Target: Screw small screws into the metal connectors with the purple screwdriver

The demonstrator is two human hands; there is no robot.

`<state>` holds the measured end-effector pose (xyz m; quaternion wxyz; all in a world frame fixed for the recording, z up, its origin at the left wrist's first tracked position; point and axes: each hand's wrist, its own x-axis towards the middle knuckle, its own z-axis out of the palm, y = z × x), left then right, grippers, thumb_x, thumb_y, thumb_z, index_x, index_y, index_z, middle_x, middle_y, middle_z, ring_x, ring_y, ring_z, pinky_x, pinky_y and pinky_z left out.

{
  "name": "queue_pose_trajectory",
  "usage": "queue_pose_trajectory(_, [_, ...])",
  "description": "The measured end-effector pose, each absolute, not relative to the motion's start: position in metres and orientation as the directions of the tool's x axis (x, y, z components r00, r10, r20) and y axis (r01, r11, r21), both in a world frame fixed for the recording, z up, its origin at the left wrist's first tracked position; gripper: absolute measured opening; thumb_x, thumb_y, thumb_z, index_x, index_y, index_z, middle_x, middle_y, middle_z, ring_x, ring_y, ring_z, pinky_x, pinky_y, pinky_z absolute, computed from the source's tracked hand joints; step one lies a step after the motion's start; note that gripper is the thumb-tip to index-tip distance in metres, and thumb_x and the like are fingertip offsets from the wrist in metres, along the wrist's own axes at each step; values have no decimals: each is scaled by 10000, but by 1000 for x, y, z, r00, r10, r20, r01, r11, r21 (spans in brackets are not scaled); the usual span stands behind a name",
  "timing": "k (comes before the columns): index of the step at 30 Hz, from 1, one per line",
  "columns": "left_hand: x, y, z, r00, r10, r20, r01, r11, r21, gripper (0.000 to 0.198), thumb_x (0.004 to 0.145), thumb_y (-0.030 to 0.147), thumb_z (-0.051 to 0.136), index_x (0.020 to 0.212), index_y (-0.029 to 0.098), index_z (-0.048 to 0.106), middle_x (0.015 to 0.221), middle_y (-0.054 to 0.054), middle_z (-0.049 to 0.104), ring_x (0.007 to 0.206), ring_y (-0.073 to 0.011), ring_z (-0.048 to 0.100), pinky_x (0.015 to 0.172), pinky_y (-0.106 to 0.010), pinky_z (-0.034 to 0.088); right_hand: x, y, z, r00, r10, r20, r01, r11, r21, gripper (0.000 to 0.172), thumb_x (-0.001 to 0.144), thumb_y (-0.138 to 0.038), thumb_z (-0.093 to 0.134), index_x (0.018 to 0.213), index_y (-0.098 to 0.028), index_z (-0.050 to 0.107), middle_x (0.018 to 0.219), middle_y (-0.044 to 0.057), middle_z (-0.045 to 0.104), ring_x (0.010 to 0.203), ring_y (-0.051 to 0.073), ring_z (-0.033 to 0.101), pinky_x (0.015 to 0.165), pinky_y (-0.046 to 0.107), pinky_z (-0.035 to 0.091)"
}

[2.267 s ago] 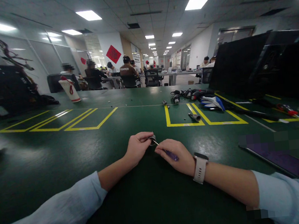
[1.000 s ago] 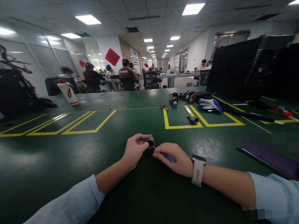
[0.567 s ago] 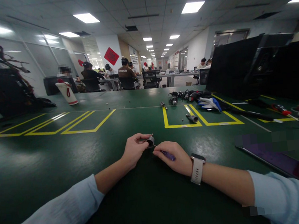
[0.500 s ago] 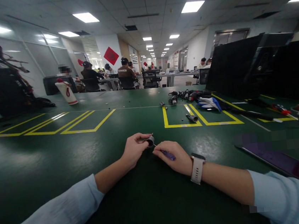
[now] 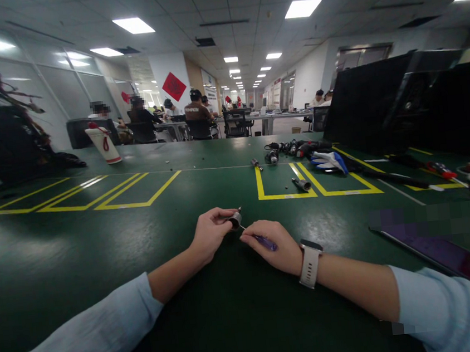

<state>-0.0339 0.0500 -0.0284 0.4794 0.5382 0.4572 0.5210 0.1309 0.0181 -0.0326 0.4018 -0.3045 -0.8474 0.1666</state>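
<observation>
Pinched in the fingers of my left hand (image 5: 210, 233) is a small grey metal cylindrical part (image 5: 235, 219), its hollow end turned toward me and a thin tip poking out at the far side. My right hand (image 5: 270, 245) grips a small screwdriver (image 5: 266, 243) by its purple translucent handle. The thin shaft points at the open end of the cylinder; whether the tip touches inside cannot be made out. Both hands are just above the green table (image 5: 181, 305). A similar metal part (image 5: 302, 184) lies beyond my right hand, by a yellow tape line.
Another small metal part (image 5: 256, 165) lies farther back, near black cabled parts (image 5: 273, 157). Blue-white gloves (image 5: 329, 163) and a red-handled screwdriver (image 5: 441, 171) are at right. A dark flat panel (image 5: 445, 257) lies beside my right arm. A white cup (image 5: 105, 146) stands at back left.
The metal part has tilted slightly in my left fingers, so more of its pointed far end shows. My right hand and the screwdriver have barely moved.
</observation>
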Motion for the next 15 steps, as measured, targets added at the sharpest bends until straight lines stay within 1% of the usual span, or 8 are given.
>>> queue_pose_trajectory(9, [-34, 50, -28, 53, 991, 122, -17, -121, 993, 198, 585, 55, 616, 773, 113, 630, 948, -78, 690, 770, -168, 652, 727, -318, 533, 130, 19, -33, -523, 659, 540, 381, 748, -543, 146, 854, -221, 484, 830, -175, 621, 803, 31, 659, 750, 141, 599, 712, 280, 452])
queue_pose_trajectory(11, [-35, 50, -28, 47, 992, 120, -14, -119, 993, 198, 578, 44, 615, 762, 114, 629, 926, -72, 694, 756, -165, 651, 730, -321, 532, 130, 17, -32, -506, 667, 546, 367, 740, -564, 159, 852, -241, 487, 818, -176, 628, 794, 33, 661, 741, 144, 599, 706, 283, 454])
queue_pose_trajectory(13, [-35, 51, -29, 33, 993, 117, -11, -117, 993, 200, 571, 24, 606, 748, 115, 625, 881, -61, 696, 743, -161, 648, 735, -319, 531, 132, 17, -28, -452, 700, 552, 330, 707, -626, 194, 849, -280, 489, 782, -172, 636, 761, 32, 657, 718, 142, 599, 691, 280, 457])
queue_pose_trajectory(15, [-36, 53, -31, 2, 993, 114, -14, -114, 993, 194, 576, 21, 608, 746, 115, 619, 839, -52, 690, 738, -156, 642, 727, -311, 534, 135, 19, -22, -377, 773, 511, 256, 616, -744, 276, 848, -347, 478, 702, -165, 626, 669, 21, 634, 645, 130, 593, 633, 263, 462])
